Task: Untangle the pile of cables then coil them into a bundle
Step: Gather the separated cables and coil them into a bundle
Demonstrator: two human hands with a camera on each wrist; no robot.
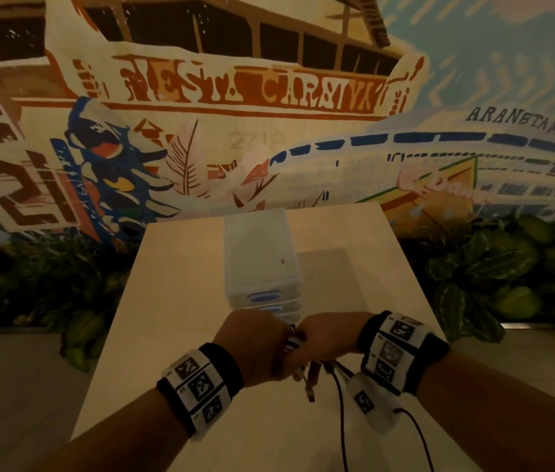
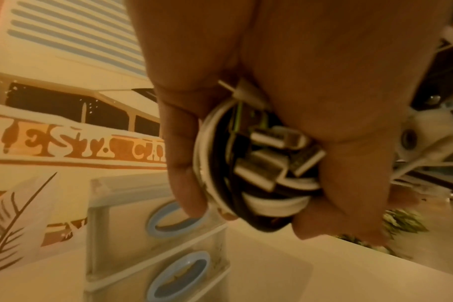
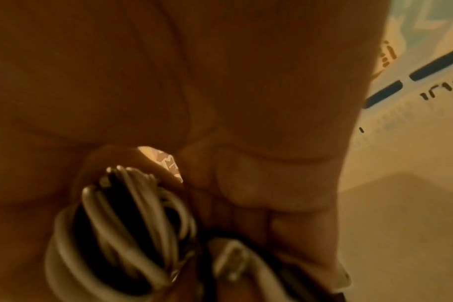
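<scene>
A bundle of white and black cables (image 1: 292, 345) is pressed between both hands above the pale table (image 1: 174, 301). My left hand (image 1: 255, 345) curls its fingers around the coiled cables (image 2: 253, 173), with several white plug ends showing inside the loop. My right hand (image 1: 323, 338) grips the same bundle (image 3: 122, 230) from the other side, fingers folded over the loops and a plug (image 3: 233, 263). A few loose ends (image 1: 310, 393) dangle below the hands. Most of the bundle is hidden by the fingers.
A translucent drawer unit (image 1: 262, 264) with blue oval handles (image 2: 173, 220) stands on the table just beyond my hands. Thin black wires (image 1: 340, 420) run from my right wrist band toward the front edge. Leafy plants (image 1: 494, 281) flank the table under a painted wall.
</scene>
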